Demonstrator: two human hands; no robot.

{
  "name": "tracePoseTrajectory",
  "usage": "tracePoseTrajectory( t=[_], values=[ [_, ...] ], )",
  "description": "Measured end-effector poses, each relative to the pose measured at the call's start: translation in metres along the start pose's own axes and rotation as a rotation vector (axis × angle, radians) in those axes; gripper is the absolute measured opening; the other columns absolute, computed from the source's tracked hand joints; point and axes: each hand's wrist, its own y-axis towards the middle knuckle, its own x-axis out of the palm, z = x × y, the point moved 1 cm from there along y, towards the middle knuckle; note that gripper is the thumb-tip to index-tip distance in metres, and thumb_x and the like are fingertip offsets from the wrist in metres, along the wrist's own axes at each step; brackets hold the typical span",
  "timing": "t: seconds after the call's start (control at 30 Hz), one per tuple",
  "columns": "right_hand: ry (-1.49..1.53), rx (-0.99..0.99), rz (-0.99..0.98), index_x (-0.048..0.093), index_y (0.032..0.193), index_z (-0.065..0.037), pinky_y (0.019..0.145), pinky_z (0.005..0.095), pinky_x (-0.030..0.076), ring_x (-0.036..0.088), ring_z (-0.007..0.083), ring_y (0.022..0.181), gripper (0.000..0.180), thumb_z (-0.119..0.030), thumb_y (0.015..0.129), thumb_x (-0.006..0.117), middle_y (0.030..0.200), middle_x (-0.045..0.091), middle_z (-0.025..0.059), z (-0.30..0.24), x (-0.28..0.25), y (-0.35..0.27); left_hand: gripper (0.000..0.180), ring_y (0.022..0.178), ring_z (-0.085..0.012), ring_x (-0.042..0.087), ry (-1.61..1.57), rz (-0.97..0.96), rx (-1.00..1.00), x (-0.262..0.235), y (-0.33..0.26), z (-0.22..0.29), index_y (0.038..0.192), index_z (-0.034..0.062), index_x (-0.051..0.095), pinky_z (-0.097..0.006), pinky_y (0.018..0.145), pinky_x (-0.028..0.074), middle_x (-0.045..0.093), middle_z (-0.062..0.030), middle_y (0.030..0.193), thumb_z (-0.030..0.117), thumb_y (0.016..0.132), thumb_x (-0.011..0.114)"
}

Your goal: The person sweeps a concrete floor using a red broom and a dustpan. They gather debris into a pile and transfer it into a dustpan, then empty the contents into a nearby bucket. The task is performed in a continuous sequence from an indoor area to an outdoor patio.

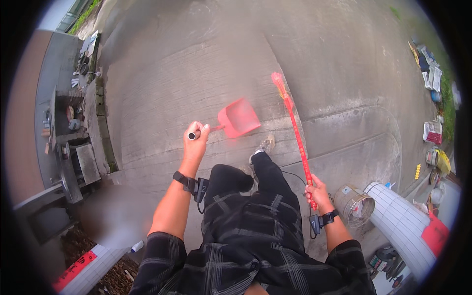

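My left hand (pixel 196 141) is wrapped round the handle of a red long-handled dustpan (pixel 239 118). The handle's dark round end points up toward me, and the pan hangs ahead of my feet with its mouth facing away to the right. In its scoop I can make out no contents. On the other side, my right hand (pixel 318 193) grips the lower end of a red broom (pixel 298 135). Its stick slants forward and a little left, and the pinkish bristle head lies far ahead, beside a seam in the concrete. Broom and dustpan are apart.
A wire-mesh bin (pixel 354 205) stands right of my right hand, beside a white-tiled pillar (pixel 400 226). Bags and packages (pixel 432 76) line the far right edge. A low block ledge (pixel 101 125) with clutter runs along the left. Grey concrete (pixel 196 64) stretches ahead.
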Motion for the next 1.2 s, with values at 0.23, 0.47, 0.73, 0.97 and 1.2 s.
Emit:
tracePoseTrajectory(
  t=[0.23, 0.47, 0.73, 0.97, 1.2],
  values=[
    [0.023, 0.037, 0.062, 0.022, 0.152, -0.01, 0.038, 0.0263, 0.042, 0.049, 0.0098, 0.048, 0.073, 0.004, 0.087, 0.052, 0.07, 0.053, 0.0034, -0.008, 0.025, -0.007, 0.032, 0.057, -0.0052, 0.042, 0.12, -0.237, 0.053, 0.056, 0.093, -0.014, 0.067, 0.008, 0.045, -0.024, 0.052, 0.036, 0.047, 0.0033, 0.063, 0.017, 0.092, 0.064],
    [-0.036, 0.004, 0.123, 0.029, 0.149, -0.009, 0.04, 0.0266, 0.045, 0.051, 0.0097, 0.049, 0.068, 0.003, 0.087, 0.053, 0.071, 0.055, 0.0038, -0.014, 0.063, -0.002, 0.036, 0.055, -0.005, 0.04, 0.102, -0.424, 0.126, 0.103, 0.186, -0.034, 0.063, 0.0082, 0.046, -0.024, 0.049, 0.034, 0.047, 0.0042, 0.061, 0.021, 0.091, 0.065],
    [-0.065, 0.11, 0.155, 0.03, 0.15, -0.012, 0.039, 0.0261, 0.044, 0.05, 0.0104, 0.045, 0.07, 0.004, 0.085, 0.051, 0.069, 0.054, 0.0029, -0.005, 0.113, 0.013, 0.035, 0.052, -0.0079, 0.045, 0.024, -0.329, 0.06, 0.142, 0.296, -0.068, 0.063, 0.009, 0.051, -0.025, 0.044, 0.038, 0.054, 0.0007, 0.062, 0.027, 0.091, 0.063],
    [0.062, 0.241, 0.009, 0.03, 0.15, -0.012, 0.041, 0.025, 0.042, 0.047, 0.0083, 0.047, 0.071, 0.003, 0.085, 0.054, 0.066, 0.052, 0.0011, -0.031, 0.121, -0.025, 0.033, 0.055, -0.0097, 0.049, 0.073, -0.238, -0.085, 0.152, 0.372, -0.058, 0.066, 0.0091, 0.056, -0.025, 0.043, 0.041, 0.057, -0.0012, 0.066, 0.031, 0.089, 0.063],
    [-0.037, 0.146, 0.118, 0.031, 0.15, -0.014, 0.043, 0.0251, 0.043, 0.048, 0.0079, 0.046, 0.069, 0.001, 0.087, 0.055, 0.066, 0.05, 0.0001, -0.017, 0.152, -0.047, 0.029, 0.06, -0.0113, 0.054, 0.1, -0.218, -0.152, 0.133, 0.386, -0.073, 0.071, 0.0093, 0.056, -0.026, 0.045, 0.043, 0.057, -0.002, 0.068, 0.031, 0.09, 0.062]
  ],
)
